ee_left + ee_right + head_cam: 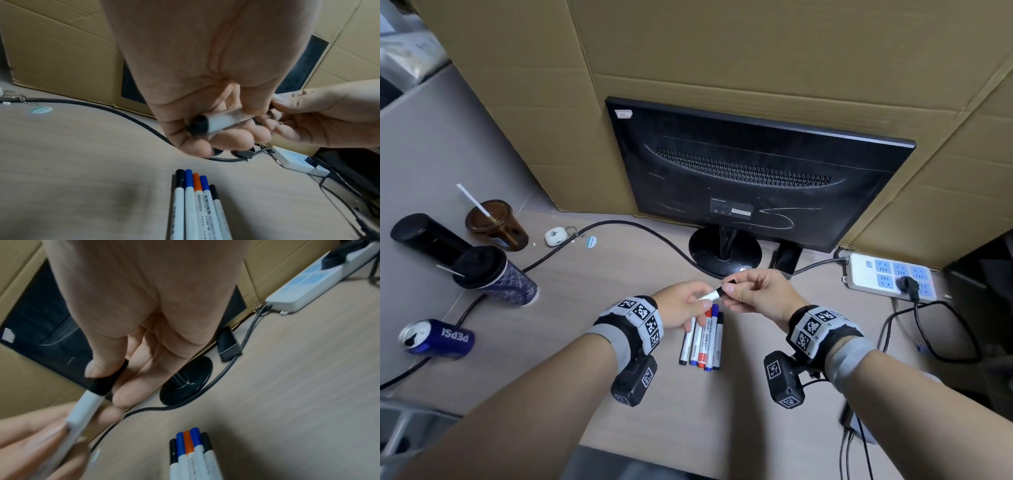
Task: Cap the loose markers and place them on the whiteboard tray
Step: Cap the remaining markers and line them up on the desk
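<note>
Left hand (681, 305) grips the marker (709, 295); right hand (753, 291) pinches its black cap (107, 379) above the capped markers (703, 337). Off-axis pressure might leave the cap unseated.

We cannot see the middle of the white marker (221, 122), since the curled fingers (236, 138) of the left hand (681, 305) cover it, and motion blur smears it in both wrist views. Its tip sits hidden inside the black cap (107, 381) under the right hand (760, 291). The five markers on the tabletop (201, 204) run off the bottom edge in the wrist views, and we cannot read their print.
</note>
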Demonstrator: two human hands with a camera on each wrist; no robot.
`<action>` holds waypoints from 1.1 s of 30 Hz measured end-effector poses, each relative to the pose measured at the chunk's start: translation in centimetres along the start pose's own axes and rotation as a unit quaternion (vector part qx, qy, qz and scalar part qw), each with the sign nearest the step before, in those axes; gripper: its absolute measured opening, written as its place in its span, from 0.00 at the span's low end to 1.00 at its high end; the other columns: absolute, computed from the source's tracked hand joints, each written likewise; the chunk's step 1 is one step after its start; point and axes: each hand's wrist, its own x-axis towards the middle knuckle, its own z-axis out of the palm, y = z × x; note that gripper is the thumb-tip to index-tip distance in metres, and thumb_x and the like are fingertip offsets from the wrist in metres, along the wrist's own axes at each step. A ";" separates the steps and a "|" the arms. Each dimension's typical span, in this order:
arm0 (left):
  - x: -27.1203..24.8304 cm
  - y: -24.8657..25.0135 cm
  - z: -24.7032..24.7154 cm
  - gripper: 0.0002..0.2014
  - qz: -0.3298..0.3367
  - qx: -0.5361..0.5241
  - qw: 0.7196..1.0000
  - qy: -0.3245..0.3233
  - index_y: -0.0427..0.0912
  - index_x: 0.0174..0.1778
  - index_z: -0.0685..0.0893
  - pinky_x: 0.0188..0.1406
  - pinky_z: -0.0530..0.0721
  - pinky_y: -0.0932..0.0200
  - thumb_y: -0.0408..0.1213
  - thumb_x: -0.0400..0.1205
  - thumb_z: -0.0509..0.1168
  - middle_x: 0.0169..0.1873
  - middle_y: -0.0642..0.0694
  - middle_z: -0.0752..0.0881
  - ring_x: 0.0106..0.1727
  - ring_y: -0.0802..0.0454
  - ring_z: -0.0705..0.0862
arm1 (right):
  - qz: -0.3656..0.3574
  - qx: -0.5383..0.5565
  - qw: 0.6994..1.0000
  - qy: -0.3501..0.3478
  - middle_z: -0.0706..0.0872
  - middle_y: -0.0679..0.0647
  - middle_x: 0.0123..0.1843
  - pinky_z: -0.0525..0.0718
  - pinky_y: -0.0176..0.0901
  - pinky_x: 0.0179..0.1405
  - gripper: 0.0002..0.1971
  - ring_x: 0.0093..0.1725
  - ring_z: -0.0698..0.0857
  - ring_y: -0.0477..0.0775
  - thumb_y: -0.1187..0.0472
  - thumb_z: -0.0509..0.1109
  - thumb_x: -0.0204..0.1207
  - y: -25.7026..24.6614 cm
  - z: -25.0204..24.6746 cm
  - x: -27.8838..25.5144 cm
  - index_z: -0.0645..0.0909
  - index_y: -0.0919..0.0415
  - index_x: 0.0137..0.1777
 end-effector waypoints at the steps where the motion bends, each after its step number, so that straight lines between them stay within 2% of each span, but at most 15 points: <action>1: -0.1 -0.1 0.1 0.06 -0.007 -0.014 1.000 0.011 0.47 0.61 0.80 0.30 0.78 0.63 0.37 0.92 0.58 0.36 0.49 0.87 0.28 0.53 0.78 | -0.001 -0.006 1.000 -0.004 0.96 0.64 0.44 0.95 0.47 0.49 0.09 0.42 0.96 0.53 0.67 0.77 0.81 0.0 0.6 0.3 0.89 0.68 0.60; 4: 0.2 -1.5 0.0 0.08 -0.051 0.005 0.996 0.075 0.44 0.64 0.79 0.33 0.79 0.62 0.35 0.90 0.58 0.43 0.47 0.86 0.33 0.53 0.81 | 0.010 -0.033 0.999 0.031 0.95 0.65 0.49 0.94 0.53 0.51 0.07 0.40 0.93 0.54 0.63 0.74 0.86 0.6 2.1 1.4 0.87 0.62 0.61; 7: 0.7 -4.1 -0.6 0.16 -0.140 0.059 0.980 0.125 0.47 0.68 0.78 0.49 0.80 0.58 0.40 0.84 0.67 0.54 0.48 0.85 0.52 0.48 0.85 | 0.066 -0.074 0.989 0.110 0.91 0.62 0.44 0.91 0.49 0.41 0.04 0.33 0.88 0.54 0.63 0.68 0.88 1.8 1.9 2.1 0.83 0.62 0.54; 8: 1.0 -4.8 -0.5 0.19 -0.161 0.077 0.976 0.122 0.46 0.68 0.78 0.49 0.78 0.59 0.42 0.81 0.70 0.54 0.50 0.84 0.53 0.49 0.84 | 0.087 -0.094 0.984 0.125 0.90 0.62 0.42 0.90 0.47 0.37 0.05 0.32 0.87 0.55 0.64 0.67 0.87 2.6 1.7 2.3 0.83 0.63 0.52; 11: 2.2 -5.9 0.9 0.19 -0.179 0.123 0.968 0.124 0.45 0.58 0.81 0.38 0.76 0.59 0.48 0.76 0.74 0.46 0.51 0.84 0.46 0.50 0.84 | 0.154 -0.154 0.967 0.134 0.91 0.59 0.40 0.90 0.45 0.34 0.07 0.32 0.88 0.56 0.62 0.68 0.86 5.3 0.8 2.2 0.85 0.64 0.51; 14: 3.7 -6.9 2.6 0.24 -0.190 0.163 0.959 0.136 0.43 0.59 0.79 0.44 0.81 0.57 0.50 0.73 0.78 0.49 0.49 0.84 0.49 0.47 0.85 | 0.203 -0.179 0.953 0.133 0.92 0.56 0.41 0.92 0.46 0.37 0.08 0.35 0.89 0.55 0.61 0.68 0.86 8.0 0.4 1.8 0.87 0.63 0.51; 19: 5.3 -8.7 4.3 0.28 -0.174 0.176 0.958 0.146 0.41 0.57 0.78 0.50 0.85 0.55 0.48 0.67 0.82 0.53 0.45 0.86 0.53 0.44 0.87 | 0.221 -0.167 0.950 0.144 0.90 0.58 0.40 0.93 0.53 0.43 0.08 0.33 0.88 0.57 0.62 0.66 0.84 10.2 1.0 1.6 0.84 0.57 0.44; 21: 5.6 -8.9 4.1 0.24 -0.174 0.164 0.959 0.153 0.42 0.53 0.79 0.47 0.86 0.54 0.45 0.68 0.80 0.50 0.46 0.87 0.48 0.44 0.87 | 0.222 -0.189 0.945 0.148 0.91 0.61 0.41 0.94 0.55 0.44 0.09 0.34 0.90 0.58 0.65 0.66 0.83 10.2 1.6 1.9 0.85 0.57 0.43; 23: 5.6 -9.0 3.3 0.18 -0.182 0.169 0.958 0.141 0.43 0.51 0.80 0.42 0.86 0.56 0.42 0.69 0.76 0.46 0.47 0.88 0.43 0.44 0.87 | 0.225 -0.224 0.938 0.139 0.94 0.64 0.42 0.96 0.52 0.41 0.09 0.37 0.92 0.59 0.63 0.68 0.82 9.9 2.3 2.2 0.88 0.58 0.41; 25: 5.3 -9.4 2.3 0.15 -0.193 0.177 0.956 0.128 0.46 0.49 0.80 0.40 0.87 0.56 0.42 0.68 0.73 0.42 0.48 0.87 0.40 0.44 0.88 | 0.232 -0.261 0.927 0.132 0.96 0.62 0.41 0.96 0.50 0.41 0.09 0.40 0.95 0.59 0.55 0.74 0.78 9.5 3.2 2.7 0.91 0.59 0.41; 29: 4.3 -10.9 0.5 0.14 -0.201 0.134 0.966 0.097 0.47 0.46 0.79 0.34 0.88 0.55 0.45 0.68 0.71 0.37 0.47 0.87 0.34 0.43 0.89 | 0.239 -0.353 0.898 0.110 0.93 0.48 0.33 0.93 0.46 0.36 0.22 0.37 0.93 0.51 0.35 0.83 0.61 8.5 5.4 4.2 0.92 0.54 0.39; 31: 4.0 -11.8 -0.3 0.14 -0.196 0.111 0.970 0.087 0.47 0.46 0.79 0.32 0.86 0.56 0.46 0.68 0.71 0.38 0.48 0.87 0.32 0.43 0.87 | 0.247 -0.376 0.887 0.101 0.93 0.50 0.35 0.95 0.49 0.39 0.22 0.37 0.93 0.52 0.36 0.84 0.57 8.3 6.5 5.2 0.91 0.54 0.39; 33: 4.0 -12.7 -0.9 0.14 -0.183 0.115 0.972 0.090 0.47 0.48 0.79 0.34 0.83 0.56 0.46 0.70 0.69 0.40 0.48 0.87 0.36 0.44 0.86 | 0.247 -0.403 0.874 0.114 0.91 0.53 0.37 0.94 0.50 0.40 0.17 0.38 0.92 0.56 0.43 0.83 0.61 8.0 7.5 6.1 0.87 0.56 0.38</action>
